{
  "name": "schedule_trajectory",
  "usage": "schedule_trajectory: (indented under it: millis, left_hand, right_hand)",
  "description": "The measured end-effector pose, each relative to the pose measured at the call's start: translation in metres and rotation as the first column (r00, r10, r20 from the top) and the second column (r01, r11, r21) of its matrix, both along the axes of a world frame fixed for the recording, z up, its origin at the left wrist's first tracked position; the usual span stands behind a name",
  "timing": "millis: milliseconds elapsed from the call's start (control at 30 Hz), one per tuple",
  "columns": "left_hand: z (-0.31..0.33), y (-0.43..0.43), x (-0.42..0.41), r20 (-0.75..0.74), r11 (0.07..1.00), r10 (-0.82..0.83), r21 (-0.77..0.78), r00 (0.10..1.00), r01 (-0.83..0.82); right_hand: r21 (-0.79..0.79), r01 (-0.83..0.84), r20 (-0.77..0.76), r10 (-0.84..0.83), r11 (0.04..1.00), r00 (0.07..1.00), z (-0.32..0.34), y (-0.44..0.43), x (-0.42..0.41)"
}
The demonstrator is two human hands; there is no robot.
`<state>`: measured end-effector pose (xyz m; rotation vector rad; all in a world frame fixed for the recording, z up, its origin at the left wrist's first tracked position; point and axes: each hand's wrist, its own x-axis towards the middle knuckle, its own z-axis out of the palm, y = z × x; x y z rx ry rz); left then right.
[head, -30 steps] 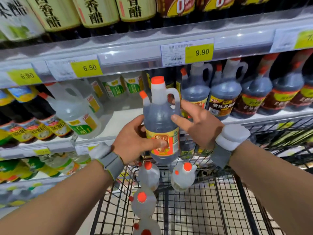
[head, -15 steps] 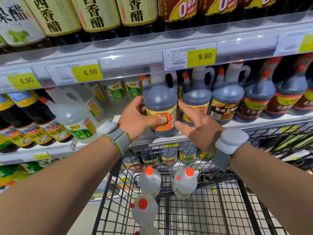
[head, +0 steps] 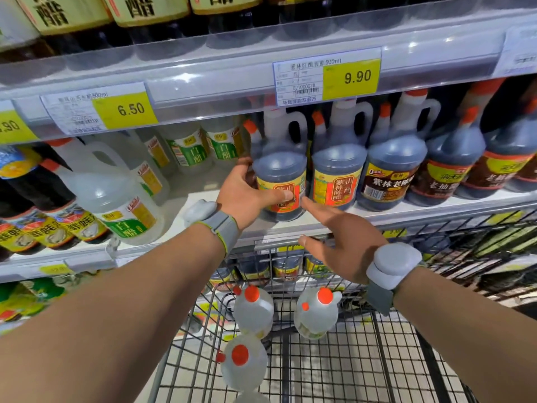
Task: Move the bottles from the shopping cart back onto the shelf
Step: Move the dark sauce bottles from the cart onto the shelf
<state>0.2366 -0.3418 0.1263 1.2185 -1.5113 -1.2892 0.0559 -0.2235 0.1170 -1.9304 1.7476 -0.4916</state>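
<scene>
A dark vinegar bottle (head: 279,170) with a handle, orange cap and red-yellow label stands on the middle shelf (head: 406,212), beside a matching bottle (head: 338,170). My left hand (head: 247,196) wraps its left side, thumb across the label. My right hand (head: 343,239) hovers just below and right of it, fingers spread, off the bottle. In the wire shopping cart (head: 348,359) below stand clear bottles with orange caps: one (head: 254,312) at back left, one (head: 316,312) at back right, one (head: 244,365) nearer me.
White-vinegar jugs (head: 116,196) stand left on the same shelf, with a gap behind my left hand. Dark soy bottles (head: 453,164) fill the right. The upper shelf's rail with price tags (head: 351,78) overhangs the bottle tops. Lower shelves hold more bottles.
The dark bottle went from mid-air above the cart onto the shelf next to its twin. My right hand came off it and dropped back; my left hand still holds it.
</scene>
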Motion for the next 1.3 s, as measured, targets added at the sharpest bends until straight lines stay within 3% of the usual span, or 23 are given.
schedule_trajectory:
  millis: [1300]
  left_hand:
    - [-0.006,-0.004,0.007,0.004,0.999,-0.044,-0.001,0.999,0.044]
  right_hand:
    - [0.038,0.073,0.016,-0.074,0.997,0.997,0.004,0.0,0.004]
